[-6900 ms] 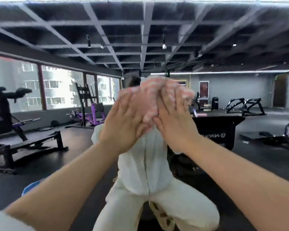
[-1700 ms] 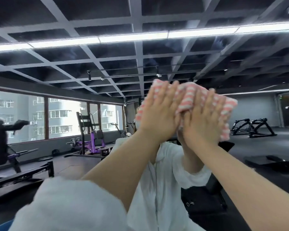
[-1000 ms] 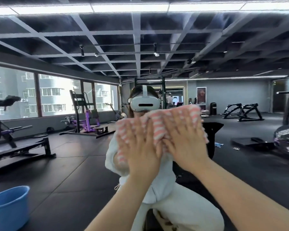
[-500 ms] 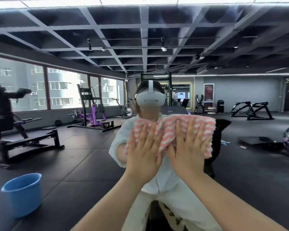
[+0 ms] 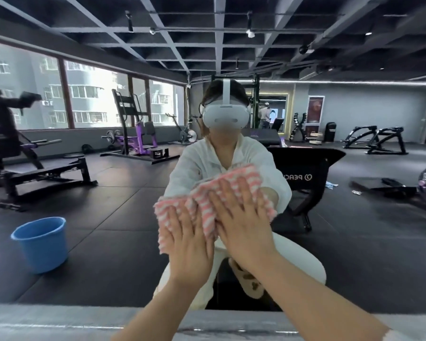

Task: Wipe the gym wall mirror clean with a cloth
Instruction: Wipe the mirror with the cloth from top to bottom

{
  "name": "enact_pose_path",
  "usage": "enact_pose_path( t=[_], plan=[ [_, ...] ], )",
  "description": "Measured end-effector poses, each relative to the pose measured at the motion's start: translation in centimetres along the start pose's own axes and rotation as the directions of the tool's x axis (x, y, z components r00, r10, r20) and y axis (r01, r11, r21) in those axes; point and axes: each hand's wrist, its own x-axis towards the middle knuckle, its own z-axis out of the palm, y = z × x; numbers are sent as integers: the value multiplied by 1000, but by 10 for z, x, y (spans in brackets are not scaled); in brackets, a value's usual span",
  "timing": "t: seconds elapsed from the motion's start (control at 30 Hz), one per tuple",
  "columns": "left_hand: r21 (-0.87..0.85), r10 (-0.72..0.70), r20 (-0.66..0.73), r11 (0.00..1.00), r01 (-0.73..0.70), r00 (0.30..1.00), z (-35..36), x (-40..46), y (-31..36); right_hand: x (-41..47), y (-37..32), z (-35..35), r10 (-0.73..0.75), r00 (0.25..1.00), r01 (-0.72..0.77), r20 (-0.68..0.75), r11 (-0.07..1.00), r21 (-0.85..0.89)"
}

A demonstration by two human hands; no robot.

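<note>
Broadly, the mirror (image 5: 354, 230) fills nearly the whole view, its bare glass running out to 9 and 3 o'clock and up to 12, with a pale ledge (image 5: 59, 321) along its bottom edge at 6 o'clock. Reflected in it at about 8 o'clock sits a blue bucket (image 5: 41, 244) on the dark floor.

Near the middle, slightly low, the pink-and-white striped cloth (image 5: 207, 193) lies flat against the glass, bunched, its long axis running from about 8 o'clock up to 2 o'clock.

Both hands press it side by side, neither one's grip closed: the left hand (image 5: 188, 244) lies with straight, spread fingers on the cloth's lower 8 o'clock end, and the right hand (image 5: 241, 225) lies likewise on the upper 2 o'clock end, a little higher on the glass.

By my reading, the wipe is mid-stroke low on the glass. Little mirror remains toward 6 o'clock before the ledge, so the next pass probably turns sideways or back up toward 12.
</note>
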Motion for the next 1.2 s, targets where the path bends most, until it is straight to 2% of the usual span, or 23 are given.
enact_pose_path(
  t=[0.1, 0.2, 0.27, 0.33, 0.43, 0.57, 0.67, 0.77, 0.97, 1.1, 1.2],
  plan=[
    [11, 192, -24, 981, -192, 981, 9, 3, 27, -34, 30, -2, 148, 989, -148, 18, 989, -8],
    [54, 392, 3, 918, -392, 920, 20, -17, 45, -78, 39, -6, 250, 961, -252, 116, 968, 1],
    [70, 460, 33, 884, -461, 887, 22, -28, 47, -98, 35, -10, 258, 951, -265, 172, 964, 17],
    [99, 510, 18, 855, -509, 860, 17, -23, 41, -93, 38, -14, 217, 962, -221, 166, 975, 9],
    [114, 534, -42, 842, -527, 844, 0, 25, 38, -48, 59, -21, 148, 985, -147, 93, 989, -16],
    [91, 473, -101, 881, -465, 875, -23, 93, 51, 9, 83, -32, 225, 973, -222, 61, 974, -51],
    [74, 503, -106, 864, -497, 858, -17, 92, 56, -1, 82, -27, 213, 977, -212, 24, 977, -26],
    [64, 581, -83, 814, -577, 810, -5, 65, 57, -34, 76, -18, 192, 981, -191, 35, 981, -24],
    [78, 693, 70, 713, -697, 717, 15, 11, 55, -106, 60, -5, 201, 968, -208, 149, 978, 30],
    [75, 764, 145, 625, -777, 628, 31, -24, 49, -154, 50, 0, 169, 956, -185, 242, 981, 48],
    [29, 814, 228, 543, -839, 535, 38, -43, 46, -190, 44, 4, 146, 939, -176, 312, 982, 70]
  ],
)
